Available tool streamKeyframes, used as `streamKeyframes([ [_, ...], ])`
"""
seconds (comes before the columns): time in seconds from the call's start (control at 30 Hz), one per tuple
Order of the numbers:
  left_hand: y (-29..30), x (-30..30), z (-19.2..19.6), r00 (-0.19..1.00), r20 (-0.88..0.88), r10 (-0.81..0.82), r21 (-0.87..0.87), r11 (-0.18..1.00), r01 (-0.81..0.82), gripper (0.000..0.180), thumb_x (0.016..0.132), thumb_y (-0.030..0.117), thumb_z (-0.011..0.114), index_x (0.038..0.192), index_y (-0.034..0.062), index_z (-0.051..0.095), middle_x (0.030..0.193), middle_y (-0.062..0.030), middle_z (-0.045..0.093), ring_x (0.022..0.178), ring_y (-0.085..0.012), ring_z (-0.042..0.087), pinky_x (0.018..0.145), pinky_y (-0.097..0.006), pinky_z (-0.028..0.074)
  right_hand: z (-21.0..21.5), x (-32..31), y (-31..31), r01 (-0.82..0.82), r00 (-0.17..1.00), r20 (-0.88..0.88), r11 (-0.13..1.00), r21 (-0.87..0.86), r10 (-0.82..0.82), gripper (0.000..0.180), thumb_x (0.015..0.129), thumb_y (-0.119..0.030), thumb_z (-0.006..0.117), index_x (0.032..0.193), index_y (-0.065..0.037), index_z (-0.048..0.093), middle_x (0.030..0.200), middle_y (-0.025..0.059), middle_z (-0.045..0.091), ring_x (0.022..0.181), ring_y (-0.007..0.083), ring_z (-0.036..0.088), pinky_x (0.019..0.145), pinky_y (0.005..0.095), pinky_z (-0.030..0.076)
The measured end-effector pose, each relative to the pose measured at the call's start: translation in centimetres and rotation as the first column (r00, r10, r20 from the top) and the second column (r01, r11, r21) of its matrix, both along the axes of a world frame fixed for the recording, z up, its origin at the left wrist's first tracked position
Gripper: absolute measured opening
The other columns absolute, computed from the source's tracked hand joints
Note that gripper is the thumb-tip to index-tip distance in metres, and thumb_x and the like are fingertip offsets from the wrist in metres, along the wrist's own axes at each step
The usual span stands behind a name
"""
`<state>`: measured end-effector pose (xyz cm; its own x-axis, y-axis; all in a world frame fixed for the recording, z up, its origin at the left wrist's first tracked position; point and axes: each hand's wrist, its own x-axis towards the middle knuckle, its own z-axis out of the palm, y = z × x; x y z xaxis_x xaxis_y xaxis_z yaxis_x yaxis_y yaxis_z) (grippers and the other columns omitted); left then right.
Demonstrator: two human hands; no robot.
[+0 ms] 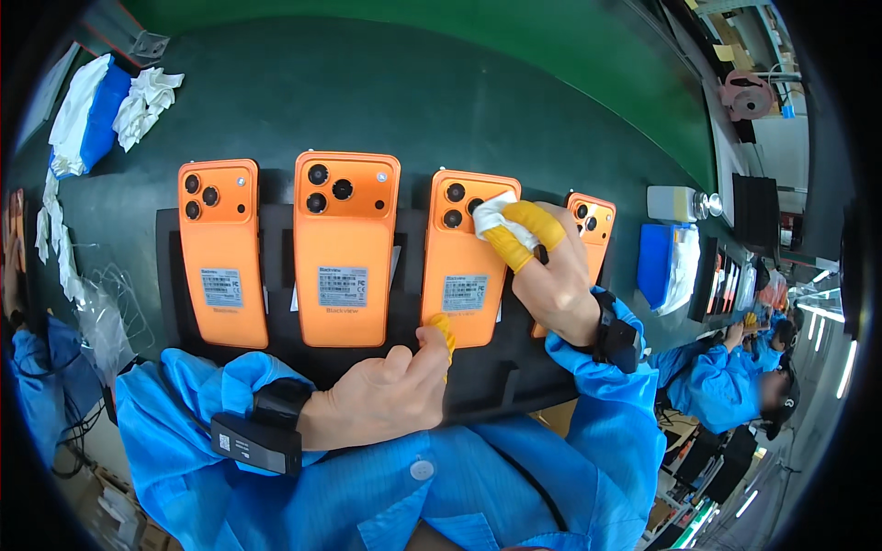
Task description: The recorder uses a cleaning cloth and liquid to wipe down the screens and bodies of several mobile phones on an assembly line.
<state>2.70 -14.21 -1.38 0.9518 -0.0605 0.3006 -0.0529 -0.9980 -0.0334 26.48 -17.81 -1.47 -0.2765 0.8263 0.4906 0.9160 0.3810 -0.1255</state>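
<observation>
Several orange smartphones lie back up in a row, with round black camera lenses at the top and a grey label lower down. My right hand (559, 275), in yellow finger cots, pinches a white wiping cloth (496, 216) against the camera area of the third phone (469, 257). The curled fingers of my left hand (390, 390), also with yellow finger cots, hold that phone at its lower left edge. To the left lie a second phone (344, 248) and a first phone (220, 253). A fourth phone (595, 220) is partly hidden by my right hand.
A black mat (276, 367) under the phones covers part of the dark green table. Blue boxes of white wipes (103, 119) (654, 266) stand at both sides, crumpled wipes (147, 103) at far left. A bottle (675, 204) stands at right. A co-worker (721, 386) sits further right.
</observation>
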Motion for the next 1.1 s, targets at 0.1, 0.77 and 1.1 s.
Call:
streamKeyframes([
  [0.1,-0.11,0.04,-0.16,1.0,0.027,0.006,0.005,1.0,-0.006,0.013,0.076,0.015,0.061,0.074,0.0048,0.069,0.087,-0.0128,0.065,0.093,-0.0188,0.057,0.057,-0.03,0.025,-0.39,0.26,0.24,0.029,1.0,-0.008,0.999,0.044,-0.028,0.036,0.057,0.002,0.071,0.093,0.006,0.069,0.097,0.0185,0.061,0.084,0.0334,0.061,0.062,0.0338,0.053],
  [0.77,-0.08,-0.06,-0.08,1.0,0.015,-0.001,0.002,1.0,0.001,0.012,0.076,0.015,0.064,0.075,0.0047,0.07,0.085,-0.012,0.064,0.093,-0.0181,0.056,0.058,-0.031,0.024,-0.17,-0.12,0.49,0.019,1.0,-0.008,0.999,0.046,-0.019,0.036,0.056,0.002,0.07,0.091,0.008,0.068,0.097,0.0205,0.062,0.084,0.0327,0.061,0.062,0.0337,0.053],
  [1.1,0.11,-0.01,0.16,1.0,0.014,0.009,-0.003,1.0,-0.008,0.013,0.076,0.016,0.064,0.074,0.0049,0.07,0.086,-0.013,0.065,0.091,-0.0155,0.057,0.058,-0.03,0.023,0.23,-0.23,0.23,-0.001,0.998,0.066,1.0,0.019,0.0,0.037,0.055,0.001,0.068,0.091,0.009,0.067,0.098,0.0214,0.06,0.083,0.0339,0.061,0.062,0.0337,0.054],
])
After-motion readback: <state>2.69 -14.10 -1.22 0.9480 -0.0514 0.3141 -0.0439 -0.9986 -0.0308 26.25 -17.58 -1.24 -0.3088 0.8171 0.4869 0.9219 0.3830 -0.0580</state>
